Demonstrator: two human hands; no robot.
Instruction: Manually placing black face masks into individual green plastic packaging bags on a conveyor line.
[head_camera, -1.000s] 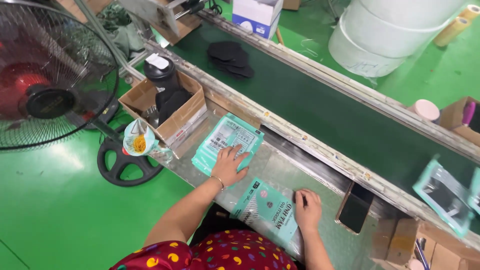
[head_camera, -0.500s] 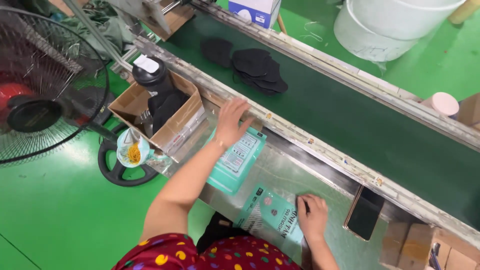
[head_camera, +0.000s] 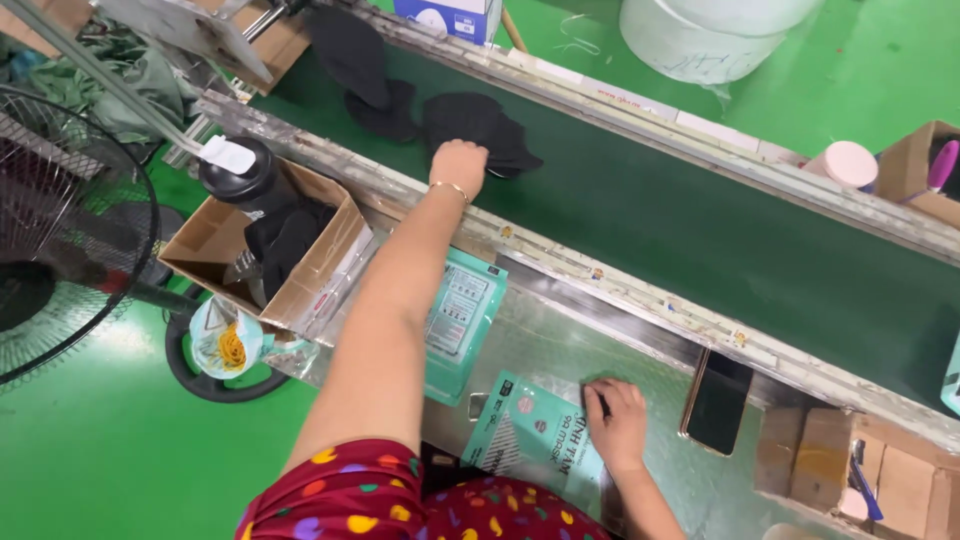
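Observation:
My left hand (head_camera: 458, 165) reaches across the metal rail onto the dark green conveyor belt (head_camera: 700, 230) and closes on a black fabric piece (head_camera: 485, 130); more black pieces (head_camera: 365, 75) lie just behind it. My right hand (head_camera: 618, 420) rests flat on a teal printed pouch (head_camera: 535, 440) on the steel worktable (head_camera: 560, 350). A second teal pouch (head_camera: 462, 320) lies on the table under my left forearm.
An open cardboard box (head_camera: 270, 250) with black items and a dark bottle stands at the table's left end. A black phone (head_camera: 718, 400) lies right of my right hand. A floor fan (head_camera: 70, 250) stands at left; small boxes (head_camera: 880, 480) sit at lower right.
My left hand left the teal pouch on the table and reached forward over the rail to the black fabric on the belt. My right hand stayed on the near pouch.

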